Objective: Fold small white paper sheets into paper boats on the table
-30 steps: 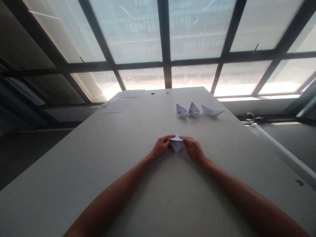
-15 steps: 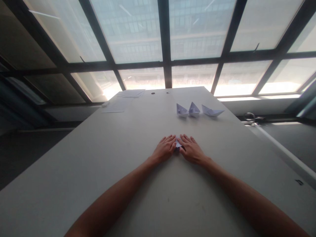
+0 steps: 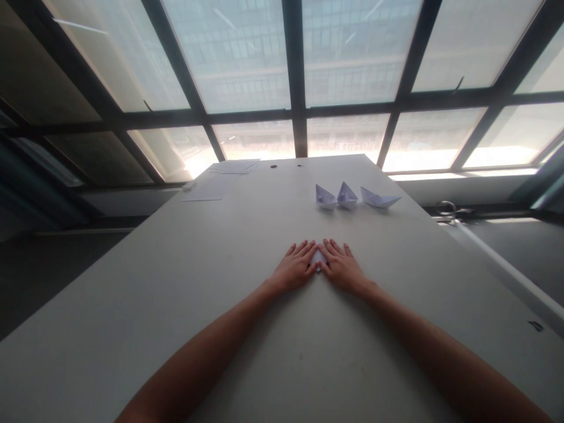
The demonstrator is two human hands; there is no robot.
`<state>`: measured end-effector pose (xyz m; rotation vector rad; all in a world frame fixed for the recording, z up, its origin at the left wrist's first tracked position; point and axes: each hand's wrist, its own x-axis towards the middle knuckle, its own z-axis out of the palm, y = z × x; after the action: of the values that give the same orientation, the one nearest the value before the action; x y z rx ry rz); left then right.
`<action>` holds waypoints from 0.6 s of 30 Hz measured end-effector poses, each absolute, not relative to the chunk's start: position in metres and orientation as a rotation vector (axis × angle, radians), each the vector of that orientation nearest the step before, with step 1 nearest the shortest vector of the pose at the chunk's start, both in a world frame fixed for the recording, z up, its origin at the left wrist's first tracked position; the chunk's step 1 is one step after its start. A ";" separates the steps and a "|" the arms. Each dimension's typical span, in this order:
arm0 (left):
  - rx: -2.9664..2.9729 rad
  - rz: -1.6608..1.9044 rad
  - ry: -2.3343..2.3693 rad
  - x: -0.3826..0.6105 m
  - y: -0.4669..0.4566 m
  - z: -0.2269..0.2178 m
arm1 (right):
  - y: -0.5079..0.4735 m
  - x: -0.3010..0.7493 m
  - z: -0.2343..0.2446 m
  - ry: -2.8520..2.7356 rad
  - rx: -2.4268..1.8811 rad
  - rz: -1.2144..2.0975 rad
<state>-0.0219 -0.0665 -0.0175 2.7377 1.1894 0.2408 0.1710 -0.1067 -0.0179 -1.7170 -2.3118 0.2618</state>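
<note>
A small folded piece of white paper lies on the table between my two hands, much of it covered by them. My left hand rests flat on its left side with the fingers stretched forward. On the paper's right side lies my right hand, also flat, its fingers spread apart. Both thumbs point inward and nearly meet at the paper's near edge. Beyond my hands stand three folded paper boats: one on the left, one in the middle and a wider one on the right.
The white table runs toward the windows. Flat sheets of white paper lie at its far left. Dark round holes are near the far edge. A dark mark sits near the right edge, and a white pole stretches beyond it.
The folded paper now lies flatter under my hands. My thumbs have come down and closer together at its near edge. The boats and sheets stay put.
</note>
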 end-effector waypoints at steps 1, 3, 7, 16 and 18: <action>2.736 0.237 1.189 -0.022 -0.066 -0.017 | -0.106 0.171 -0.018 -2.293 -1.745 0.257; 2.732 0.228 1.189 -0.021 -0.066 -0.016 | -0.106 0.171 -0.019 -2.255 -1.792 0.244; 2.727 0.201 1.193 -0.021 -0.067 -0.013 | -0.105 0.171 -0.020 -2.230 -1.839 0.236; 2.732 0.199 1.209 -0.020 -0.072 -0.008 | -0.104 0.171 -0.018 -2.234 -1.856 0.255; 2.731 0.202 1.204 -0.020 -0.072 -0.008 | -0.104 0.172 -0.019 -2.237 -1.843 0.257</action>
<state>-0.0203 -0.0723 -0.0082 2.7309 1.2039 0.2019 0.1718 -0.1042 -0.0189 -1.8433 -2.2367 0.2569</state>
